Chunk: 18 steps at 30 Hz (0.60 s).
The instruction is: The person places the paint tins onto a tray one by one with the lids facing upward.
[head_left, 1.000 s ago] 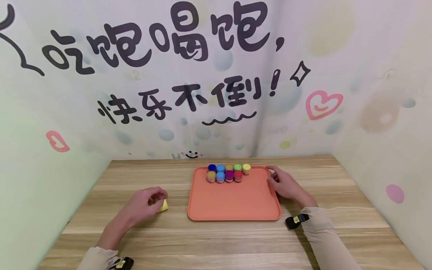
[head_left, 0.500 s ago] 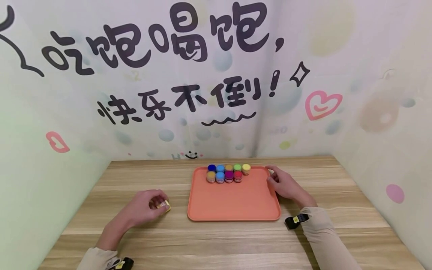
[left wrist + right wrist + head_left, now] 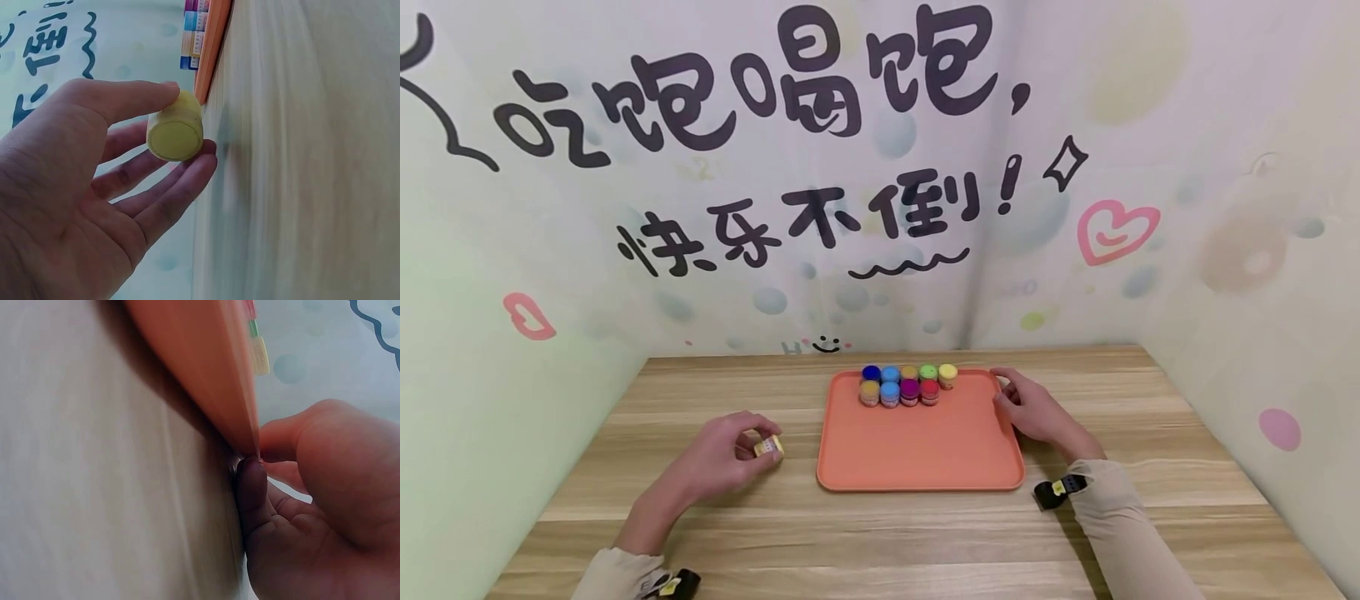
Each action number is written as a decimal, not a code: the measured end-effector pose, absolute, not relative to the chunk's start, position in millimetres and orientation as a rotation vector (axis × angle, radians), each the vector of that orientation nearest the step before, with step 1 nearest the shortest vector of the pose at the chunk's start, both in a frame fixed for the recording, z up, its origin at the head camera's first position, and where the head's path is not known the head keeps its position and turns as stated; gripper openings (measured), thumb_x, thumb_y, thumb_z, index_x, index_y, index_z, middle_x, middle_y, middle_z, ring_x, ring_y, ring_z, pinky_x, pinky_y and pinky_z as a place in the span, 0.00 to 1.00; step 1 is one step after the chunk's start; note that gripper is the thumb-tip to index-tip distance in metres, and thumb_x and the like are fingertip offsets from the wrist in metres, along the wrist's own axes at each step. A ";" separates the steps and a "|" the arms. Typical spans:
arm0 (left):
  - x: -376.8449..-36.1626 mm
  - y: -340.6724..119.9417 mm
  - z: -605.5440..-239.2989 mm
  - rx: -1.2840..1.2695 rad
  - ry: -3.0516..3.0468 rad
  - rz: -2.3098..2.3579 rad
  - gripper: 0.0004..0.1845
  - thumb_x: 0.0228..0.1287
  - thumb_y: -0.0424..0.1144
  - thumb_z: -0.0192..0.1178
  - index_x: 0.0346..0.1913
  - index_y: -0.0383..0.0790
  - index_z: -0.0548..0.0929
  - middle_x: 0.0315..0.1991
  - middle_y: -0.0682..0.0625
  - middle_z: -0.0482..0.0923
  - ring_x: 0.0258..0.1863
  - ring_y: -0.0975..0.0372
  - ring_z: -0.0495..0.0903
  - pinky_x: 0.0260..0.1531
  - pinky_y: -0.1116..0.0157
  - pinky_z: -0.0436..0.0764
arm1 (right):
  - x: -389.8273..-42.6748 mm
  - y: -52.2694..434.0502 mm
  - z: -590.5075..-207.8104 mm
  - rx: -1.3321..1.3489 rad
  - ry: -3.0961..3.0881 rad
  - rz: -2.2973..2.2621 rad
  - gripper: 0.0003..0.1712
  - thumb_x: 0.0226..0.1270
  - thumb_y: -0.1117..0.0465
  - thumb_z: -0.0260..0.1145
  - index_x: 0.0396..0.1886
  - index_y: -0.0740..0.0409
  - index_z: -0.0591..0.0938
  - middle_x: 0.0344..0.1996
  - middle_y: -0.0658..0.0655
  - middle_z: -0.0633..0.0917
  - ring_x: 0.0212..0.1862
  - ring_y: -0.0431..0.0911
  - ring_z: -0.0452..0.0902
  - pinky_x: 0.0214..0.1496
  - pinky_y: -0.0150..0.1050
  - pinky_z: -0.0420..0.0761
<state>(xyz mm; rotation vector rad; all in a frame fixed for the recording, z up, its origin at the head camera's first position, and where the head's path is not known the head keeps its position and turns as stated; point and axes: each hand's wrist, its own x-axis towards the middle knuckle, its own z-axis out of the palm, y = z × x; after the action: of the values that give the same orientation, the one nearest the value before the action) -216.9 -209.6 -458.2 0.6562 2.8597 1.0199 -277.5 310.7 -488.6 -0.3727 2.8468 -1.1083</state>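
The small yellow jar (image 3: 770, 447) sits between my left thumb and fingertips, just off the left edge of the orange tray (image 3: 917, 454) and not on it. In the left wrist view the yellow jar (image 3: 175, 129) shows its round flat end toward the camera, with my thumb across the top of it and my fingers (image 3: 164, 187) curved underneath. My left hand (image 3: 721, 457) pinches it low over the wooden table (image 3: 880, 533); whether the jar touches the wood I cannot tell.

My right hand (image 3: 1032, 410) rests at the tray's right rim near its far corner. From the right wrist view the hand (image 3: 312, 506) has its thumb on the top of the rim and a fingertip tucked under the edge of the tray (image 3: 206, 369), so it grips the rim lightly.

On the far part of the tray stand nine small jars (image 3: 908, 384) in two rows, touching one another. The back row has dark blue, light blue, tan, green and yellow lids; the front row has tan, light blue, purple and red. The rest of the tray surface is bare orange.

Behind the table rises a pale wall (image 3: 880, 167) with large dark painted characters and a pink heart.
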 end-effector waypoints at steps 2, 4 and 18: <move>-217.4 -207.1 -457.7 0.696 2.866 1.012 0.15 0.67 0.42 0.77 0.53 0.42 0.89 0.48 0.51 0.88 0.42 0.63 0.89 0.38 0.74 0.87 | -277.1 310.8 -488.4 -0.371 2.848 -1.107 0.29 0.85 0.63 0.59 0.80 0.65 0.68 0.44 0.61 0.85 0.39 0.45 0.79 0.42 0.41 0.80; -218.0 -204.3 -457.8 0.731 2.865 1.012 0.15 0.66 0.41 0.78 0.53 0.42 0.89 0.48 0.52 0.88 0.43 0.63 0.88 0.38 0.75 0.88 | -276.9 310.8 -488.2 -0.372 2.848 -1.105 0.29 0.85 0.63 0.59 0.80 0.65 0.68 0.44 0.61 0.85 0.39 0.46 0.79 0.42 0.41 0.80; -226.8 -186.1 -456.4 0.815 2.800 1.235 0.17 0.60 0.38 0.82 0.49 0.46 0.88 0.46 0.55 0.88 0.48 0.61 0.89 0.48 0.68 0.91 | -276.7 310.6 -487.6 -0.370 2.864 -1.091 0.29 0.85 0.63 0.59 0.79 0.66 0.68 0.43 0.60 0.85 0.39 0.46 0.79 0.43 0.41 0.80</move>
<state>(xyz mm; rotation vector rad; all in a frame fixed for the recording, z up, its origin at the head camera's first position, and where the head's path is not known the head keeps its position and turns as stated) -226.8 -186.1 -456.4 0.8150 2.7997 1.2355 -276.7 310.6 -487.6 -0.3704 2.8638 -1.0912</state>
